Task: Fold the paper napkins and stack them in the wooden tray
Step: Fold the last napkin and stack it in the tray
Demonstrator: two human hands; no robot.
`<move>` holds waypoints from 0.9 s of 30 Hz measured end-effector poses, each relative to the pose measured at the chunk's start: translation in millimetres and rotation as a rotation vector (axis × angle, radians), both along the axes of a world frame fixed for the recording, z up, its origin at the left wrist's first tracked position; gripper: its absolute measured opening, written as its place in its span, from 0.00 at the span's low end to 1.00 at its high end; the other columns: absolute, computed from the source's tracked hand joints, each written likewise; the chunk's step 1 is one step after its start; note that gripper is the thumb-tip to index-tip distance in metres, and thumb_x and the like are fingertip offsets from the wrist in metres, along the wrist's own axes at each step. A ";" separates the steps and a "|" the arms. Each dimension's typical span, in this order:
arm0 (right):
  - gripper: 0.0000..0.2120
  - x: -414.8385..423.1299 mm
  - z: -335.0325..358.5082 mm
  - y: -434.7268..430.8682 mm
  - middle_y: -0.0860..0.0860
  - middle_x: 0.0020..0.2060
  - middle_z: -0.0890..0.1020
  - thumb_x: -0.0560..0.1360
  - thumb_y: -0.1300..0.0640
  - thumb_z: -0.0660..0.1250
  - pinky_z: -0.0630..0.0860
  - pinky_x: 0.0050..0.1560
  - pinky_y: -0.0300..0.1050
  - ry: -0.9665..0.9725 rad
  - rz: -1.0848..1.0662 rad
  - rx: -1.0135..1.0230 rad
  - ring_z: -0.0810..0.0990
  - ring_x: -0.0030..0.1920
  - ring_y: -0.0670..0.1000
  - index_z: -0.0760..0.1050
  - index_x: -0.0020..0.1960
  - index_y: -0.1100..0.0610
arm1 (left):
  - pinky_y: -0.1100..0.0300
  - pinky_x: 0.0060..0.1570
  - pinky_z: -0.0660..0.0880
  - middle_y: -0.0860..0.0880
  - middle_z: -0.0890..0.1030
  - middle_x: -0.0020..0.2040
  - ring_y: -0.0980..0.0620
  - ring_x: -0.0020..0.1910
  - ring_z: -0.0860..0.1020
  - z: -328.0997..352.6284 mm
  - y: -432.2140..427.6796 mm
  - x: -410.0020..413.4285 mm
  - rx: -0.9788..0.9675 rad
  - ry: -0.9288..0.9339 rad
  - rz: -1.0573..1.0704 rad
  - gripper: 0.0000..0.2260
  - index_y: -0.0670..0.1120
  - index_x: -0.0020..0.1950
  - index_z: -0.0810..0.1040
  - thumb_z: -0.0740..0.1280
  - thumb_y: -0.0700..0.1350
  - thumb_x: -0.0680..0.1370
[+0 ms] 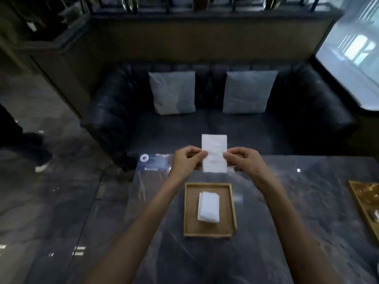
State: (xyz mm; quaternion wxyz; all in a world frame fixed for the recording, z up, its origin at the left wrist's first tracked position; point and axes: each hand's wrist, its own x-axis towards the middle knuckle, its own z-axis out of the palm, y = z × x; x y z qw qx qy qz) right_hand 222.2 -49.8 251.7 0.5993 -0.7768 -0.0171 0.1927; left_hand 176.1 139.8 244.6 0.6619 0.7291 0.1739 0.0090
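- Napkin [214,153]: white, folded narrow, held upright above the table's [287,212] far edge.
- Left hand [187,160]: fingers pinching its left edge.
- Right hand [243,159]: fingers pinching its right edge.
- Wooden tray [209,210]: on table, holding folded napkin stack [208,210].

A single head-worn wide-angle camera looks forward and steeply down over the dark marble table [287,201], close above it, facing a black sofa [205,128].

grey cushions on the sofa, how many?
2: one pale grey square cushion left on the black leather sofa, another right. None visibly hidden.
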 end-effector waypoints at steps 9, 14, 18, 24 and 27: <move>0.07 -65.8 -190.6 -13.8 0.57 0.36 0.78 0.77 0.64 0.70 0.72 0.28 0.32 0.491 -0.145 -0.197 0.74 0.33 0.49 0.80 0.52 0.67 | 0.64 0.31 0.73 0.49 0.78 0.34 0.54 0.30 0.76 -206.8 -25.1 -52.3 0.075 0.530 -0.108 0.03 0.40 0.45 0.81 0.69 0.36 0.78; 0.09 -61.8 -239.0 -4.9 0.58 0.41 0.82 0.77 0.63 0.70 0.77 0.36 0.38 0.546 -0.193 -0.265 0.79 0.38 0.51 0.80 0.55 0.68 | 0.64 0.40 0.75 0.48 0.82 0.45 0.51 0.43 0.80 -245.5 -35.8 -44.4 0.162 0.609 -0.050 0.04 0.43 0.51 0.82 0.69 0.42 0.79; 0.10 -50.3 -264.8 5.7 0.57 0.47 0.84 0.77 0.60 0.70 0.79 0.39 0.38 0.528 -0.249 -0.311 0.82 0.44 0.53 0.80 0.57 0.64 | 0.67 0.40 0.74 0.49 0.80 0.46 0.52 0.47 0.78 -257.8 -37.3 -31.6 0.223 0.631 -0.003 0.05 0.42 0.52 0.80 0.69 0.41 0.78; 0.09 -44.0 -291.0 9.9 0.55 0.47 0.84 0.76 0.58 0.71 0.83 0.52 0.51 0.480 -0.239 -0.377 0.84 0.46 0.53 0.80 0.55 0.60 | 0.71 0.35 0.69 0.48 0.79 0.45 0.53 0.45 0.77 -276.6 -35.8 -19.9 0.233 0.643 0.022 0.03 0.42 0.49 0.77 0.69 0.41 0.78; 0.09 -43.4 -295.8 9.3 0.54 0.47 0.83 0.76 0.58 0.71 0.82 0.51 0.47 0.458 -0.225 -0.385 0.82 0.47 0.52 0.79 0.55 0.59 | 0.68 0.38 0.71 0.48 0.79 0.46 0.52 0.46 0.78 -286.1 -38.5 -20.3 0.229 0.650 0.033 0.05 0.42 0.50 0.77 0.70 0.43 0.78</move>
